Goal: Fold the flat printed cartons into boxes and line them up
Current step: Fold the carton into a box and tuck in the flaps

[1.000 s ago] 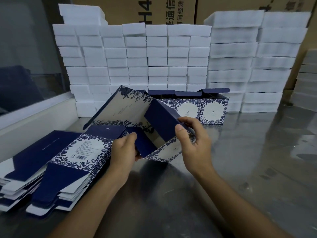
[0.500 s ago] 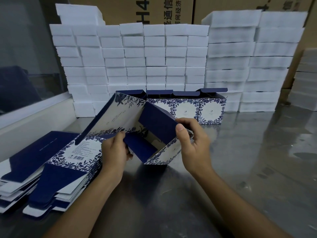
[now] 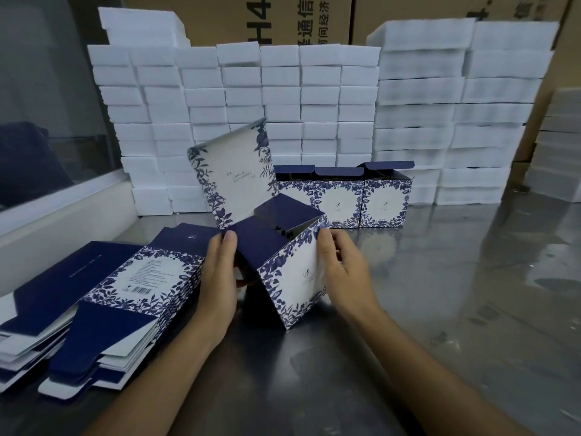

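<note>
A blue-and-white floral carton (image 3: 292, 275) stands half formed on one corner on the steel table, tilted, with its long lid panel raised behind it. My left hand (image 3: 218, 278) grips its dark blue left side, fingertips on the upper edge and thumb underneath. My right hand (image 3: 341, 269) holds the white printed right face with fingers along its edge. A stack of flat cartons (image 3: 103, 297) lies at my left. Three folded boxes (image 3: 341, 201) stand side by side in a row behind, lids open.
Stacks of white foam blocks (image 3: 283, 99) wall the back of the steel table (image 3: 456, 309), with brown shipping cartons (image 3: 283, 17) behind them. A white ledge and glass pane (image 3: 63, 199) run along the left.
The carton has been turned and squared up from a flattened sleeve into a box shape, its lid panel swung upright. Both hands shifted from the inner flaps to its outer sides.
</note>
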{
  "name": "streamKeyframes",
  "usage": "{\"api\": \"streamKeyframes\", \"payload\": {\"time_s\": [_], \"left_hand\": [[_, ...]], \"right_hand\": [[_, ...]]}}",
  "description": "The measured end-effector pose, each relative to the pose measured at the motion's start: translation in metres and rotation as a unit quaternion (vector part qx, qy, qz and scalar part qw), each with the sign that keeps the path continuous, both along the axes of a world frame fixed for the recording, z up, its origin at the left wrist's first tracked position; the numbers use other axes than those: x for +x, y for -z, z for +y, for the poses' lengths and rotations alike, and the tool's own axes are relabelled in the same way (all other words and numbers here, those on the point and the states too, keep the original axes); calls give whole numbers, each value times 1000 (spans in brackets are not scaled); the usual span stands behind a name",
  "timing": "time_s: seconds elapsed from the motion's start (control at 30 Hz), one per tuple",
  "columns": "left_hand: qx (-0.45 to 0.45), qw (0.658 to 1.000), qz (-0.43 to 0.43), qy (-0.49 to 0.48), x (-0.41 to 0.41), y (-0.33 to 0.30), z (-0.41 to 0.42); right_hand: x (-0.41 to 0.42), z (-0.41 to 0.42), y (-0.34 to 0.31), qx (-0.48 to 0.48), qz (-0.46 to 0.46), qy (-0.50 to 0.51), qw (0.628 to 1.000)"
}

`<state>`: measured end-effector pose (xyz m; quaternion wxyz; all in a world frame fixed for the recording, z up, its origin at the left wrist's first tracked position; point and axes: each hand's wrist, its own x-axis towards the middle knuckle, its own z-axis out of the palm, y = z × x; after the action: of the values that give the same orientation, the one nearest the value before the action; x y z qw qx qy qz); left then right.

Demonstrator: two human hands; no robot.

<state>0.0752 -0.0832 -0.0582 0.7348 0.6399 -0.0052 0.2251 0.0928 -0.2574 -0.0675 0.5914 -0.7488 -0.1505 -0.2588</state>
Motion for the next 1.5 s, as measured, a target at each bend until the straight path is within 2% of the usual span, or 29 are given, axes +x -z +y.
{"api": "streamKeyframes", "payload": {"time_s": [0.4,0.53,0.63,0.7,0.8,0.9,1.0,1.13,1.3,1.4,1.5], "left_hand": [[-25,1000,5,-9,7,3,8],[33,998,-8,-50,7,6,7],[28,997,-34,-61,6,4,4],[-5,997,-49,-52,3,1,4],[-71,996,-44,-19,0,-2,7],[-37,997,-28,-59,3,-2,9],[-28,997,-33,-56,4,-2,11],[-9,998,-34,-48,4,0,13],[77,995,-47,-43,3,5,11],[105,992,-59,-36,0,5,5],[70,995,-64,-44,0,2,4]], "right_hand": [[2,1,7,-18,8,14,1000],[-3,7,6,-18,25,24,999],[-10,11,3,-33,31,17,999],[-12,13,1,-28,44,-6,999],[-9,14,4,57,84,-118,988],[-5,13,9,99,103,-166,976],[-2,11,10,122,101,-142,977],[1,11,5,72,74,-46,994],[1,8,1,60,53,23,997],[1,6,-3,42,70,28,996],[-5,7,-8,85,78,7,993]]}}
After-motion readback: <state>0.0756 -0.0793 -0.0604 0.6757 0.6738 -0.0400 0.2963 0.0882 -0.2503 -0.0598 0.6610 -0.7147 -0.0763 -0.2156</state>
